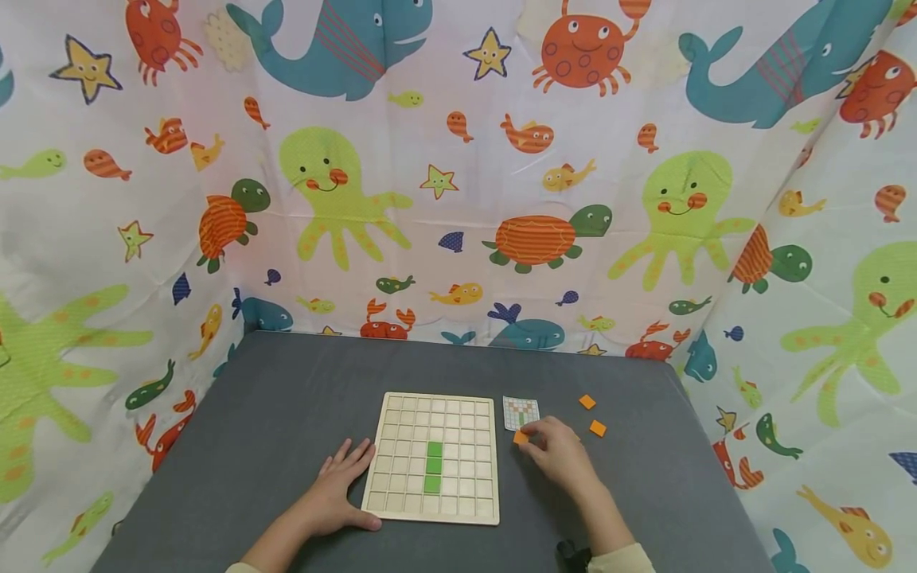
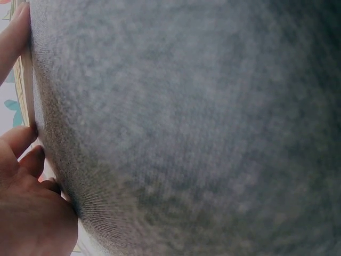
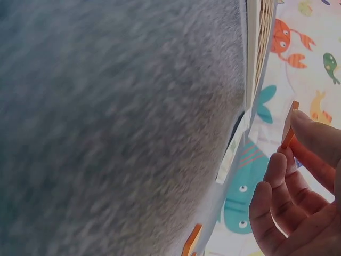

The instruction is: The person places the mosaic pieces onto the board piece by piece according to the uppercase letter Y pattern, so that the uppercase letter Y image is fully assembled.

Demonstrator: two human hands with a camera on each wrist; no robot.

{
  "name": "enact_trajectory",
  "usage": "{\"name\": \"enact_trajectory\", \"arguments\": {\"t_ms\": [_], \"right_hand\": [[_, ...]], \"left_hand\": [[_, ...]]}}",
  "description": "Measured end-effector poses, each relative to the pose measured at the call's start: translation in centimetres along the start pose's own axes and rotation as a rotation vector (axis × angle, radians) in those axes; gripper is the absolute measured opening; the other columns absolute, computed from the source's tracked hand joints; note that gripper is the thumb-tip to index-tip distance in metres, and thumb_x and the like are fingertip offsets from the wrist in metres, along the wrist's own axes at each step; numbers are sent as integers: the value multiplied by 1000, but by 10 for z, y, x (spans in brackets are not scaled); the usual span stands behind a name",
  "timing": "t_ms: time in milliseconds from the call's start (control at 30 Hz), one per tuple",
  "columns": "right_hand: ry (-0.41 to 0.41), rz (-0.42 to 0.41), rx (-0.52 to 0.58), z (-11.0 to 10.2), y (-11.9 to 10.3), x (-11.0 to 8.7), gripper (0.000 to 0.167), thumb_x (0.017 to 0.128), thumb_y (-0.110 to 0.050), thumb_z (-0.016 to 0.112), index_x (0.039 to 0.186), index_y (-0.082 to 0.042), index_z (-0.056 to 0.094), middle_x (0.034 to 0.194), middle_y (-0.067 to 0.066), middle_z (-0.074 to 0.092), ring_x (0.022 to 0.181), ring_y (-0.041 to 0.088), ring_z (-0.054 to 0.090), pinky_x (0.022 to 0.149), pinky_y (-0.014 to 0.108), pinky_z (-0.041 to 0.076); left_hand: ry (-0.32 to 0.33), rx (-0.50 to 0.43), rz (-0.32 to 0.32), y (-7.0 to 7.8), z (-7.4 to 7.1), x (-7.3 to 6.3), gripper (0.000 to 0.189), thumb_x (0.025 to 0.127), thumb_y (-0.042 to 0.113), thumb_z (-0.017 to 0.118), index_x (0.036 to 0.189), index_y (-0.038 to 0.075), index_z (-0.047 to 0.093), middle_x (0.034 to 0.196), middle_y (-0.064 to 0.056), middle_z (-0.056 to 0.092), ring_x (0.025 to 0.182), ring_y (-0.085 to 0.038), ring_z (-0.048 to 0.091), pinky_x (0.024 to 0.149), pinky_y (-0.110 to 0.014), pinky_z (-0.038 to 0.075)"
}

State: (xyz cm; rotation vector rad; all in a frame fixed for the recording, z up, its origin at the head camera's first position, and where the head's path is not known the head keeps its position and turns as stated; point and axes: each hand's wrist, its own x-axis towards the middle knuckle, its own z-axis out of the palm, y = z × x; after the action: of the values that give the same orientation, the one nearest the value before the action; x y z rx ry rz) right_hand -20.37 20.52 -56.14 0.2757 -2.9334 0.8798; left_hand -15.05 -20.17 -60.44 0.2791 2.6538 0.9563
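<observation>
Orange tile [image 1: 520, 438] held up beside the board [image 1: 469, 465]

The tile is pinched between thumb and fingertips of the right hand [image 1: 562, 455], above the table [image 1: 315, 382] off the board's right edge, by a printed card [image 1: 517, 407]. The left hand [image 1: 333, 495] is spread at the board's left edge, nothing gripped. Green tiles [image 1: 433, 483] are set in the board; two loose tiles [image 1: 598, 429] are seen toward the table's right edge. Placing seems in hand; flat lowering onto the board is likely called for.

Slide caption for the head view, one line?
Right hand pinches an orange tile beside the gridded board while the left hand rests at its edge.
</observation>
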Motion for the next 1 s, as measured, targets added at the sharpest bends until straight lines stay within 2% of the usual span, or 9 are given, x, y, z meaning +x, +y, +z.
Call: {"name": "enact_trajectory", "arguments": {"t_ms": [233,333,500,767,1000], "right_hand": [[-23,-14,10,2,-14,6,23,83,-19,85,104,-15,78,101,-1,68,74,9,52,65,27,48],[-19,-45,7,4,-19,8,23,83,-19,84,104,-15,78,100,0,68,73,9,53,64,27,49],[-38,-73,22,8,-28,11,22,84,-18,83,104,-15,78,96,1,67,72,8,54,62,26,47],[-52,-112,12,17,-40,17,20,85,-22,83,104,-17,78,100,-3,68,75,7,53,62,25,46],[-71,-149,29,24,-49,22,21,87,-21,81,106,-15,77,95,2,66,69,8,49,55,23,41]], "left_hand": [[1,-2,10,0,-1,-1,128,56,56,94,159,13,32,168,-8,24,156,-41,3,120,-67,4],[1,-5,11,-1,-1,-1,128,56,56,93,159,14,32,168,-8,23,156,-41,3,120,-67,4],[-1,-3,3,-1,-1,-1,128,55,56,94,159,14,32,168,-7,24,156,-41,3,120,-67,4],[-5,3,1,0,-2,-1,128,56,57,93,159,14,32,168,-7,24,156,-41,3,120,-67,4],[0,2,10,1,-3,-2,128,55,57,93,159,13,32,168,-9,24,156,-42,3,120,-67,4]]}}
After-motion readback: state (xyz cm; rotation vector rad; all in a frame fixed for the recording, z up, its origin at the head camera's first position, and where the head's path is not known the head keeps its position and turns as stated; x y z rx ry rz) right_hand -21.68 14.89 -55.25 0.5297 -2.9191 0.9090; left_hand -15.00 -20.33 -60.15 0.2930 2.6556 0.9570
